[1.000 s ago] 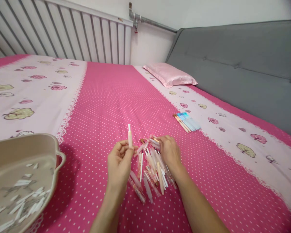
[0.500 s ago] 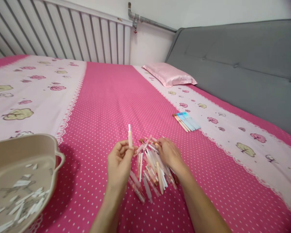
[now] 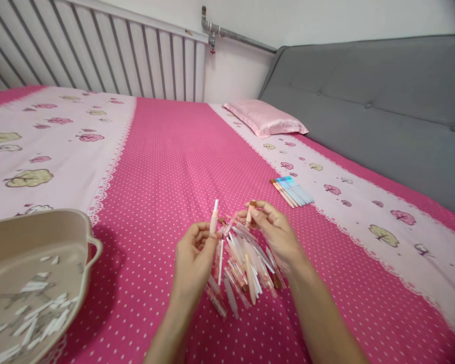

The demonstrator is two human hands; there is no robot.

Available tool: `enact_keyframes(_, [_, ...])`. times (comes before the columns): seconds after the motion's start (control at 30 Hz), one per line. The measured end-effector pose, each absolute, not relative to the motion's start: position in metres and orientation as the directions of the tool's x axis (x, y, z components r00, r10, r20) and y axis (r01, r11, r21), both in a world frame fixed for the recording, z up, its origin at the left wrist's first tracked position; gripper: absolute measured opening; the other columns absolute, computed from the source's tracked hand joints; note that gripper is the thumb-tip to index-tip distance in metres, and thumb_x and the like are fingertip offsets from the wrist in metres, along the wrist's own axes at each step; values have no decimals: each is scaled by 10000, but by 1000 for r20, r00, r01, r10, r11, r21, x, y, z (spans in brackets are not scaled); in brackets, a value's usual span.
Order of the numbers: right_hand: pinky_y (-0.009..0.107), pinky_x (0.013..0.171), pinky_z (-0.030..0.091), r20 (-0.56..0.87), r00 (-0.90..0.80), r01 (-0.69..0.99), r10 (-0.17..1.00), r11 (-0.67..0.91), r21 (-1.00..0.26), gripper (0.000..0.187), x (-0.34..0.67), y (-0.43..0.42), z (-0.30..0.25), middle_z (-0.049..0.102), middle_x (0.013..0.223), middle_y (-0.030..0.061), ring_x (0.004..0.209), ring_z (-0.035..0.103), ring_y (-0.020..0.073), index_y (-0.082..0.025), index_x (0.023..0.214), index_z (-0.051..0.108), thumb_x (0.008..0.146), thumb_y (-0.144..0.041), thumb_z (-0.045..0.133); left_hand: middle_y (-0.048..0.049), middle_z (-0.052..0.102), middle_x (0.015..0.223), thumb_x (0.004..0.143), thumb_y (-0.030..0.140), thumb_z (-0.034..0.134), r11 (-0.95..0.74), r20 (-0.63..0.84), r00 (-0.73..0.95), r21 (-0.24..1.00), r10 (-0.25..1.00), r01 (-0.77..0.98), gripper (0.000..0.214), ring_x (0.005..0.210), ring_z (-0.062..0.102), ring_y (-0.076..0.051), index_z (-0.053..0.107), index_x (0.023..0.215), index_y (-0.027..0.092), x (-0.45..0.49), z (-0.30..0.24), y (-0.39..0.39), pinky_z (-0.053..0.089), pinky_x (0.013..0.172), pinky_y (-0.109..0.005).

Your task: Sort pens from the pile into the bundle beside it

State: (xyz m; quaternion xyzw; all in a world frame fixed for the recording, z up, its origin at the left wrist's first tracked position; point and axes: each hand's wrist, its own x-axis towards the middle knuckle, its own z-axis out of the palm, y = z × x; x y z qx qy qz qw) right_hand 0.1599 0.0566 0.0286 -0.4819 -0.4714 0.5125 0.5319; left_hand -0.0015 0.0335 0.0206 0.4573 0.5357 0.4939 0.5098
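Note:
My left hand [image 3: 194,258] pinches a slim pale pink pen body [image 3: 213,218] upright, its white tip pointing up. My right hand [image 3: 276,231] is closed on a small pink piece with a brownish cap [image 3: 249,213], lifted just above a pile of several thin pink and clear pen parts [image 3: 241,268] lying on the pink dotted bedsheet [image 3: 167,167]. The two hands are close together above the far end of the pile, and the two pieces do not touch.
A beige plastic basin [image 3: 41,273] holding several white scraps sits at the lower left. A small bundle of blue and orange pens [image 3: 291,191] lies further right. A pink pillow [image 3: 265,117] and grey headboard [image 3: 382,111] are behind.
My right hand has risen out of the pile holding a small capped piece. My left hand, still holding its pen body, has shifted slightly right toward it.

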Motion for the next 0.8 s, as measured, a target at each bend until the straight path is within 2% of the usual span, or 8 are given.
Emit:
enact_keyframes(0.17, [288,854,449,156,3,4,988,156,-988,122,158,51,36,648,924,19,931,608,144,-219,948,573,849,-287,551,-32,628,755,769,288,533,61,-60,-14,997,998,49,158,678,549,-144,562,836,148,0,23,33,435,638,-268])
enact_keyframes(0.27, [290,862,442,236,-37,92,971,238,-967,114,158,50,37,634,967,16,957,591,147,-232,963,578,861,-253,531,-37,628,756,767,277,526,53,-53,-4,997,999,61,152,678,551,-149,563,837,146,0,24,33,431,625,-270])
enact_keyframes(0.47, [327,909,425,289,-58,156,955,295,-943,120,159,50,38,625,989,28,985,577,160,-228,959,593,863,-261,529,-39,627,763,767,289,529,59,-60,9,996,998,68,163,702,562,-159,561,841,147,0,22,33,444,631,-277])
enact_keyframes(0.53, [329,910,431,243,-36,102,969,245,-964,119,158,50,38,639,990,30,979,588,159,-223,953,591,851,-267,549,-37,623,758,766,280,528,61,-62,9,995,998,73,156,696,562,-157,562,841,147,0,23,33,447,628,-275])
enact_keyframes(0.63, [337,868,468,83,41,-128,996,88,-988,136,157,49,38,679,946,27,931,625,161,-226,947,559,832,-296,581,-37,616,763,767,265,526,63,-64,16,995,998,80,146,692,562,-157,564,843,146,0,23,33,447,615,-270])
enact_keyframes(0.73, [342,846,488,-38,117,-362,992,7,-932,168,157,50,39,705,909,25,888,653,168,-225,889,530,789,-307,637,-36,608,763,770,248,522,42,-49,56,993,997,111,141,703,565,-158,571,854,145,0,22,33,447,613,-265])
enact_keyframes(0.8, [331,864,485,-74,150,-439,986,-1,-899,177,159,51,39,710,923,29,889,658,165,-217,842,530,762,-295,667,-31,605,753,774,245,516,20,-36,100,988,994,153,141,693,559,-156,576,860,151,0,21,32,437,590,-255])
